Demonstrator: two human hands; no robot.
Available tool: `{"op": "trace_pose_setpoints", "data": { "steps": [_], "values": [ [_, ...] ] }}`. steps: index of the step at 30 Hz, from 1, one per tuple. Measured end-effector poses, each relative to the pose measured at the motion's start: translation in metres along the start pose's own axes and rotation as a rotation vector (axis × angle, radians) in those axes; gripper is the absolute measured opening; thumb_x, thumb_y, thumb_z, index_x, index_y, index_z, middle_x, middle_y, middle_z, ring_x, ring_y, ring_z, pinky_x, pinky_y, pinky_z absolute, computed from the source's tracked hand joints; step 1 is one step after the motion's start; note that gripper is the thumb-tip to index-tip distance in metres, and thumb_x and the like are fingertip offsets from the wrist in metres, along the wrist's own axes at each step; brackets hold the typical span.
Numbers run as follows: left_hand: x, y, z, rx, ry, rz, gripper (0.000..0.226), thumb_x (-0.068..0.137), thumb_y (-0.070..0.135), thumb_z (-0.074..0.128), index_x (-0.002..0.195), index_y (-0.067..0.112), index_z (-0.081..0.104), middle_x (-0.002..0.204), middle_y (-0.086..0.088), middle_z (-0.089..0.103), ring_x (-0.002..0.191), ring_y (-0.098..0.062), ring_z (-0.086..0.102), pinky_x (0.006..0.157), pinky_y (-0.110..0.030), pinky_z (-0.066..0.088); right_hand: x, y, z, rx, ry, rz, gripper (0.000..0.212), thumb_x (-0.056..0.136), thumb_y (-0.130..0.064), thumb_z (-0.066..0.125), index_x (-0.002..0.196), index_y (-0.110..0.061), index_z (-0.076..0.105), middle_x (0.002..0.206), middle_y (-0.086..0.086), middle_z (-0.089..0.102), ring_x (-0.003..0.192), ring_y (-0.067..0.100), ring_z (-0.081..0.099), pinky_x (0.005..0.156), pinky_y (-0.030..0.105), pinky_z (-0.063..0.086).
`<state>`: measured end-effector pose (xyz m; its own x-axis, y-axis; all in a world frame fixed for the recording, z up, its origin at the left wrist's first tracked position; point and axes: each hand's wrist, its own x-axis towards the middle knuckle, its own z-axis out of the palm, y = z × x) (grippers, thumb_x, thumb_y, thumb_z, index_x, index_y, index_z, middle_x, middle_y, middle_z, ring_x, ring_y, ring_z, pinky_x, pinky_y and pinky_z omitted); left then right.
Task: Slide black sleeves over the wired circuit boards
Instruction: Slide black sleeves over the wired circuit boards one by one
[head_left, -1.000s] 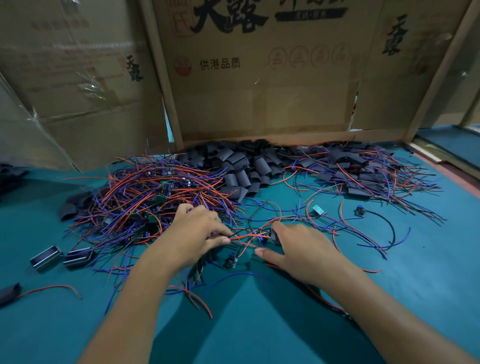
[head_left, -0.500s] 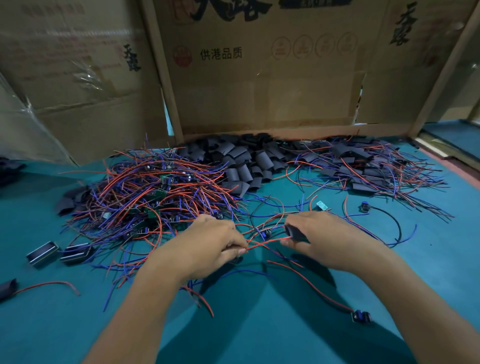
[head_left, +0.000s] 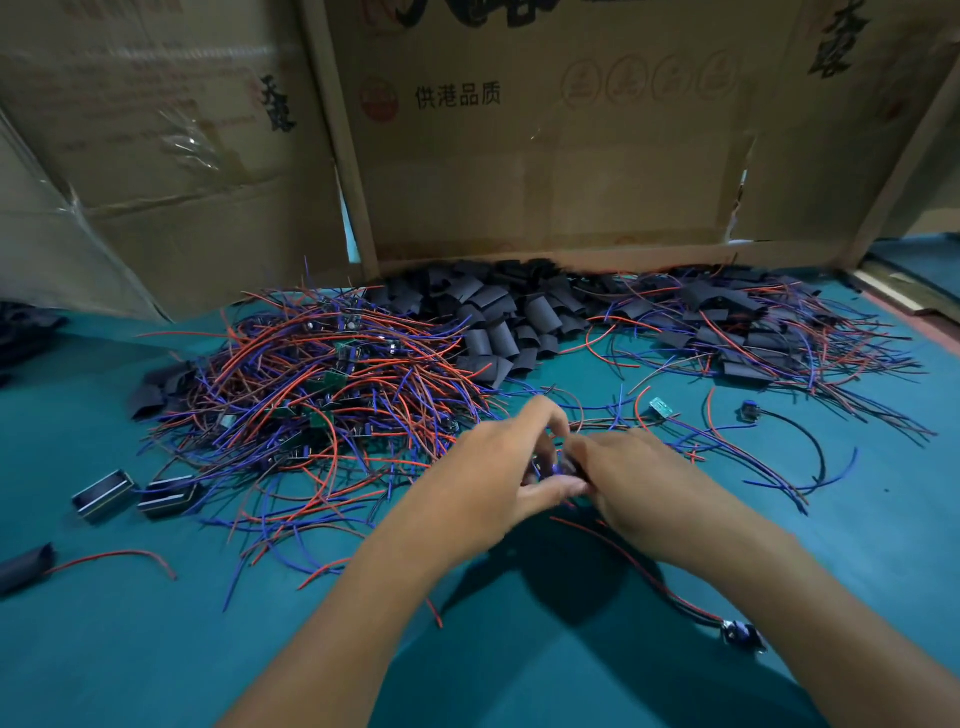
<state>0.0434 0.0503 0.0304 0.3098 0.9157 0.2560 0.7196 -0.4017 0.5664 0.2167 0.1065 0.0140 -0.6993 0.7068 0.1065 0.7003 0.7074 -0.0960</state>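
Left hand (head_left: 498, 467) and right hand (head_left: 631, 475) meet, pinching a small blurred piece just in front of the wire pile (head_left: 332, 384); sleeve heap (head_left: 498, 322) beyond.

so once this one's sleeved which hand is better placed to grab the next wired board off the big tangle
Left, probably. The left hand sits right beside the pile of wired boards, whose wires reach almost to it. The right hand lies on the far side, so it would have to cross over.

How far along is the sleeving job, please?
Done: a sleeved pile lies far right. In hand: both hands, left and right, meet over one small piece, blurred. Left: a large tangle of bare wired boards and loose sleeves.
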Motion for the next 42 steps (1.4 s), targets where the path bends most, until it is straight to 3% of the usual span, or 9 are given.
{"op": "trace_pose_setpoints", "data": {
  "steps": [3,6,12,19,24,28,31,36,42],
  "values": [
    [-0.001,-0.003,-0.003,-0.083,0.07,-0.042,0.04,0.08,0.032,0.082,0.105,0.026,0.052,0.095,0.017,0.063,0.078,-0.006,0.058,0.073,-0.017,0.045,-0.001,0.009,-0.005,0.142,0.04,0.094,0.01,0.097,-0.029,0.043,0.09,-0.025,0.038,0.091,0.002,0.058,0.089,0.032,0.055,0.071,0.04,0.042],
    [0.0,-0.007,-0.005,-0.062,0.124,-0.016,0.021,0.086,0.022,0.077,0.097,0.02,0.059,0.08,0.013,0.063,0.069,-0.003,0.054,0.067,-0.018,0.041,-0.004,0.013,-0.007,0.301,0.07,0.052,0.017,0.094,-0.036,0.054,0.09,-0.028,0.04,0.072,-0.014,0.044,0.072,0.004,0.046,0.063,0.025,0.033],
    [-0.002,-0.004,-0.005,-0.123,0.112,0.046,0.018,0.084,0.021,0.079,0.098,0.016,0.069,0.078,0.017,0.064,0.065,0.01,0.053,0.062,-0.005,0.035,-0.011,0.016,-0.014,0.348,-0.012,-0.045,0.031,0.09,-0.047,0.057,0.108,-0.023,0.051,0.084,-0.014,0.049,0.079,0.006,0.046,0.071,0.025,0.04],
    [-0.002,-0.005,-0.007,-0.119,0.2,0.09,0.011,0.086,0.025,0.072,0.096,0.026,0.068,0.081,0.013,0.064,0.058,-0.003,0.046,0.057,-0.02,0.038,-0.017,0.033,-0.032,0.688,-0.11,-0.118,0.015,0.094,-0.037,0.061,0.104,-0.025,0.058,0.073,-0.015,0.046,0.066,0.003,0.039,0.061,0.024,0.035],
    [-0.003,-0.003,-0.005,-0.138,0.199,0.1,0.011,0.087,0.026,0.074,0.097,0.025,0.069,0.084,0.013,0.066,0.063,0.004,0.05,0.06,-0.01,0.034,-0.014,0.037,-0.027,0.58,-0.108,-0.134,0.032,0.092,-0.047,0.059,0.109,-0.02,0.062,0.078,-0.006,0.056,0.065,0.004,0.043,0.063,0.024,0.039],
    [-0.004,-0.005,-0.006,-0.142,0.18,0.085,0.015,0.085,0.028,0.074,0.1,0.024,0.07,0.086,0.013,0.068,0.063,-0.002,0.05,0.061,-0.016,0.038,-0.011,0.036,-0.024,0.552,-0.098,-0.119,0.031,0.091,-0.045,0.063,0.115,-0.025,0.062,0.079,-0.009,0.059,0.064,0.0,0.044,0.06,0.019,0.038],
    [-0.005,-0.004,-0.007,-0.161,0.185,0.09,0.019,0.084,0.034,0.073,0.098,0.021,0.072,0.084,0.017,0.067,0.062,-0.003,0.049,0.061,-0.015,0.038,-0.011,0.034,-0.024,0.511,-0.074,-0.135,0.035,0.086,-0.05,0.065,0.116,-0.032,0.06,0.079,-0.011,0.061,0.066,0.004,0.047,0.062,0.023,0.041],
    [-0.004,-0.003,-0.007,-0.208,0.198,0.085,0.008,0.085,0.022,0.076,0.092,0.022,0.073,0.08,0.021,0.068,0.065,0.003,0.054,0.063,-0.01,0.038,-0.011,0.033,-0.023,0.653,-0.055,-0.109,0.028,0.084,-0.036,0.075,0.107,-0.03,0.06,0.077,-0.016,0.062,0.068,0.0,0.048,0.067,0.023,0.043],
    [-0.004,-0.003,-0.008,-0.25,0.188,0.085,0.01,0.085,0.015,0.076,0.094,0.017,0.072,0.085,0.009,0.072,0.067,0.0,0.057,0.065,-0.018,0.046,-0.011,0.028,-0.028,0.526,0.076,-0.136,0.019,0.082,-0.039,0.076,0.094,-0.039,0.061,0.073,-0.021,0.058,0.065,0.001,0.049,0.062,0.012,0.037]
  ]
}}
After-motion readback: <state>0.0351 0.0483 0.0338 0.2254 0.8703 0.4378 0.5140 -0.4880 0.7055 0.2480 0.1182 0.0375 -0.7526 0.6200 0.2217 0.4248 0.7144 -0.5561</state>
